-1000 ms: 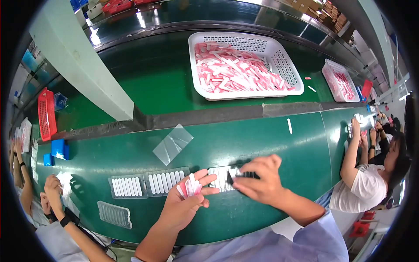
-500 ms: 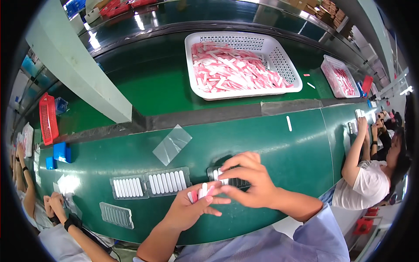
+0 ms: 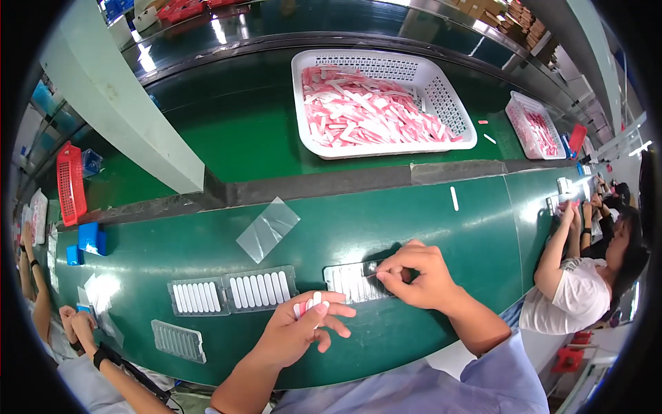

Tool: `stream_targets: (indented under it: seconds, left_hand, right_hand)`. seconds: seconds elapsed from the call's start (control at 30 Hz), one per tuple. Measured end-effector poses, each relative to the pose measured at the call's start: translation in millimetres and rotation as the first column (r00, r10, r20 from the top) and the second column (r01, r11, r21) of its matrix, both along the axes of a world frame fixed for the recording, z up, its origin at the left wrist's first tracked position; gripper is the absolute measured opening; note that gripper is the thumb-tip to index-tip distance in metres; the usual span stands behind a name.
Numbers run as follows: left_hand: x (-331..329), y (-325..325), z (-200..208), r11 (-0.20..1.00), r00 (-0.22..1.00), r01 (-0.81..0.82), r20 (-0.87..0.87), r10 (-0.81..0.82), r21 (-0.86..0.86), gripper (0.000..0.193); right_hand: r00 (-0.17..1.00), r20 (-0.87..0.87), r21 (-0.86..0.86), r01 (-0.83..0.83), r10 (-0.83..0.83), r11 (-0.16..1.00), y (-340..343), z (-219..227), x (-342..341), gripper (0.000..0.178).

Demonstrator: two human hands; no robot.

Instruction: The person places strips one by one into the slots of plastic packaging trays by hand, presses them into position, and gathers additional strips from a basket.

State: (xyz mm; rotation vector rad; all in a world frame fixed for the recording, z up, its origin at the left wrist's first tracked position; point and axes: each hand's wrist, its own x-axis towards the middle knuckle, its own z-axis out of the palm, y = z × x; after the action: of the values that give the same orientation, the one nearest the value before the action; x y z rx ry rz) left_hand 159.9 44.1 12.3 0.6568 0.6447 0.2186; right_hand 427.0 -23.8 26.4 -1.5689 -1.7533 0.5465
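Note:
My left hand (image 3: 296, 324) is closed round several small flat strips (image 3: 316, 301) with rounded ends, white on one face and pink on another. Its outer fingers stretch loosely to the right. My right hand (image 3: 420, 276) pinches a thin strip (image 3: 372, 275), seen nearly edge-on, over a clear slotted tray (image 3: 348, 284). Glare hides how many of that tray's slots are filled. To the left, two joined clear trays hold white strips standing side by side, one set (image 3: 261, 290) beside the other (image 3: 197, 298).
An unfilled clear tray (image 3: 179, 341) lies at the near left. A clear plastic sleeve (image 3: 269, 230) and one loose white strip (image 3: 454, 199) lie farther back. A white basket (image 3: 314, 143) heaped with pink and white strips stands beyond the dark ledge. Co-workers sit on both sides.
My right hand has moved right, away from my left hand, to the slotted tray, uncovering the tray's left part. My left hand has shifted slightly left, still holding strips.

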Motion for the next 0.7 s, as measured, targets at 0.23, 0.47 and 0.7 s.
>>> stream_targets:
  seconds: [0.23,0.47,0.7]
  left_hand:
    - [-2.6,0.6,-9.0,1.000,0.997,0.020,0.071,-0.021,0.009,0.039]
    - [-0.1,0.7,-6.9,0.997,0.994,0.072,0.080,-0.069,-0.028,0.044]
    - [1.0,3.1,-2.7,0.993,0.992,0.114,0.052,-0.113,-0.017,0.038]
  right_hand:
    - [0.784,-0.561,-0.360,0.058,-0.265,0.931,1.9,-9.7,2.2,0.009]
    - [0.778,-0.617,-0.260,-0.065,-0.114,0.963,13.3,-14.9,7.7,0.008]
    - [0.975,-0.067,-0.300,-0.224,0.214,0.927,31.5,-0.4,4.2,0.013]
